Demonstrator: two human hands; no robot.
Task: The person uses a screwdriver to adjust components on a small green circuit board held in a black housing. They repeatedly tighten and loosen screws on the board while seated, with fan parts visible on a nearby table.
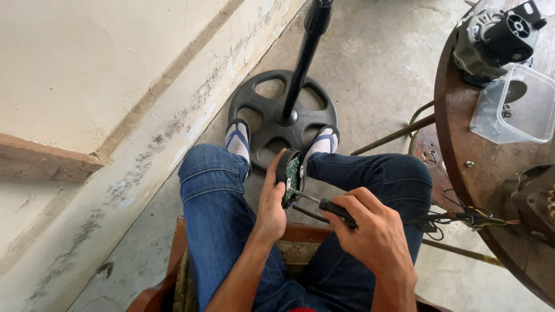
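While the left hand clamps the upright circuit board, the right hand's grip shuts around a screwdriver pointing left.

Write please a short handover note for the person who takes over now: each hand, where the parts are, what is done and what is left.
Left hand: grips the round black housing with the green circuit board, held over the lap.
Right hand: holds the screwdriver, tip at the housing's lower edge.
Wires run from the housing to the wooden table. There also: grey motor, clear plastic container.
Fan stand base is at the feet.
Done: board exposed. Left: whatever the screwdriver tip is on; it is too small to tell.
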